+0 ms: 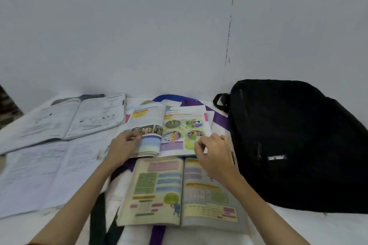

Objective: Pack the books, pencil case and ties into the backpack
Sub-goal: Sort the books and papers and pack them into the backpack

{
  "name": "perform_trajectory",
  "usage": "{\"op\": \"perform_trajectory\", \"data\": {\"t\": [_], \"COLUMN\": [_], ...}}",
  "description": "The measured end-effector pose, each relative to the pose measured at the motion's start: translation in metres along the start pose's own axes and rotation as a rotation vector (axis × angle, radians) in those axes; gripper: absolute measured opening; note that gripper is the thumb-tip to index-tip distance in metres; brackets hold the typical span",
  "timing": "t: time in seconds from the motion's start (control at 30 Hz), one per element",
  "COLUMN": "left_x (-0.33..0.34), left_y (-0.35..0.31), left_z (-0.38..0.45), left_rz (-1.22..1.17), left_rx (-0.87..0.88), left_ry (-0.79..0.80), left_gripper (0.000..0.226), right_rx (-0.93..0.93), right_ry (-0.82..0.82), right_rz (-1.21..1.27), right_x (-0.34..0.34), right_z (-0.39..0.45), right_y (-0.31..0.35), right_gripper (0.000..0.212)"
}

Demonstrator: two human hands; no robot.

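Note:
A black backpack (294,141) lies on the right of the white surface. An open colourful book (169,125) sits in the middle. My left hand (122,145) grips its left pages at the lower edge. My right hand (214,151) pinches the lower right corner of its right page. A second open colourful book (169,191) lies just in front of it. Two open black-and-white books lie on the left, one at the back (79,117) and one nearer (39,173). Purple ties (219,119) and a dark tie (97,221) poke out from under the books.
A blue strap (171,97) curves behind the middle book. A pale wall (139,26) rises right behind the surface. The white surface (298,228) shows bare at the front right, below the backpack.

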State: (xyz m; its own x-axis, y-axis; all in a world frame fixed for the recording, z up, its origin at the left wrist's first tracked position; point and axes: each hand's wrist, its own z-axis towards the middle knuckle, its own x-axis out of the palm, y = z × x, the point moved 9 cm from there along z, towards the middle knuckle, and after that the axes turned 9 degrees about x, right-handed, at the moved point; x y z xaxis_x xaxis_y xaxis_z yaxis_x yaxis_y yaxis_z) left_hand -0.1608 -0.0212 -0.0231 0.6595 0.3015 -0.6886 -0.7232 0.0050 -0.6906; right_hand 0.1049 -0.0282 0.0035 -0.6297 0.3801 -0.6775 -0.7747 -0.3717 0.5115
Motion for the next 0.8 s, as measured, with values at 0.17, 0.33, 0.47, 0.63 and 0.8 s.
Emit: {"op": "perform_trajectory", "data": {"t": [0.17,0.33,0.47,0.63,0.8], "left_x": [-0.055,-0.105,-0.135,-0.143,-0.172], "left_y": [0.084,0.179,0.239,0.276,0.279], "left_z": [-0.006,-0.005,0.005,0.023,0.047], "left_rz": [0.099,-0.328,-0.737,-1.188,-0.917], "left_rx": [-0.127,-0.451,-0.701,-0.798,-0.58], "left_ry": [-0.013,-0.256,-0.506,-0.613,-0.614], "left_gripper": [0.036,0.047,0.04,0.032,0.054], "right_rx": [-0.114,-0.149,-0.145,-0.133,-0.153], "right_ry": [0.157,0.437,0.578,0.711,0.626], "right_rz": [0.03,-0.013,-0.078,-0.152,-0.165], "right_x": [0.088,0.184,0.25,0.306,0.323], "right_z": [0.013,0.028,0.035,0.033,0.034], "right_y": [0.09,0.173,0.216,0.24,0.244], "right_gripper": [0.032,0.031,0.039,0.049,0.042]}}
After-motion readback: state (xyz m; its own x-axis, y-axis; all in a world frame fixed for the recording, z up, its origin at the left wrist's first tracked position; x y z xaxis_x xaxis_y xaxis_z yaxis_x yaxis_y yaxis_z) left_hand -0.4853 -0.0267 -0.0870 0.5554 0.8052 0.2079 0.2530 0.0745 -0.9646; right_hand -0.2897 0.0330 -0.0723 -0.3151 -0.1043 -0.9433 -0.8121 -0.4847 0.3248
